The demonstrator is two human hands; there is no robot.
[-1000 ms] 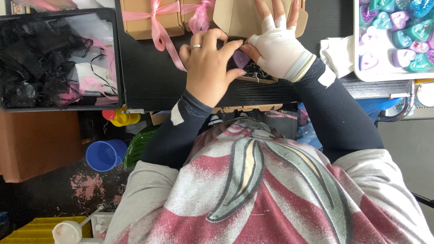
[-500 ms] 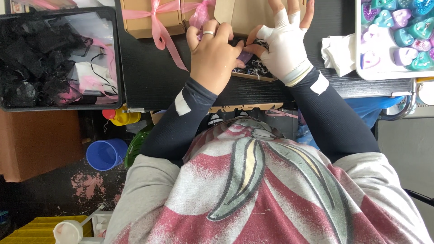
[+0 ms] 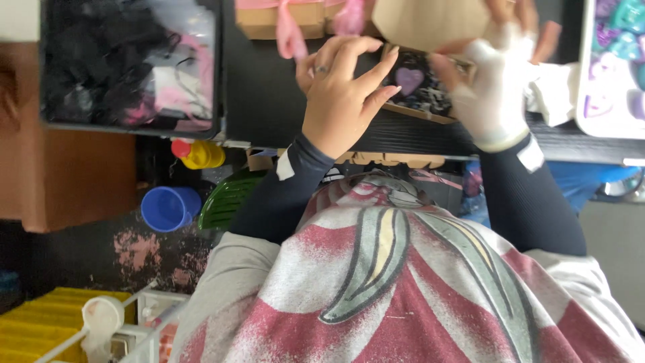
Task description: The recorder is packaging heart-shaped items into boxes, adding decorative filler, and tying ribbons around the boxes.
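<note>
Small open cardboard box (image 3: 420,91) at the near edge of the black table (image 3: 269,101), filled with dark shredded paper and a purple heart-shaped piece (image 3: 408,79) lying on top. Brown cardboard flap (image 3: 430,23) raised just behind it, probably its lid, blurred. Further back, closed cardboard boxes (image 3: 279,17) tied with pink ribbon (image 3: 287,37), ribbon ends trailing toward the near side. Far left on the table, a black-rimmed tray (image 3: 131,64) heaped with black shredded filling and scraps of pink. Far right, a white tray (image 3: 608,67) holding heart-shaped pieces in purple and teal, only partly in view. White crumpled cloth (image 3: 554,91) between that tray and the small box.

Left hand (image 3: 339,94) bare, ring on one finger, fingers loosely spread and half open, fingertips resting against the left edge of the small box, just beside the purple heart; nothing clasped. Right hand (image 3: 497,87) in a white glove, palm against the right side of the small box, fingers reaching up to the raised flap; how firmly closed on it, cannot tell through the blur.

Below the table edge, a blue cup (image 3: 168,207), a yellow bottle with red cap (image 3: 198,153) and a green ribbed object (image 3: 228,198) on the floor side.
</note>
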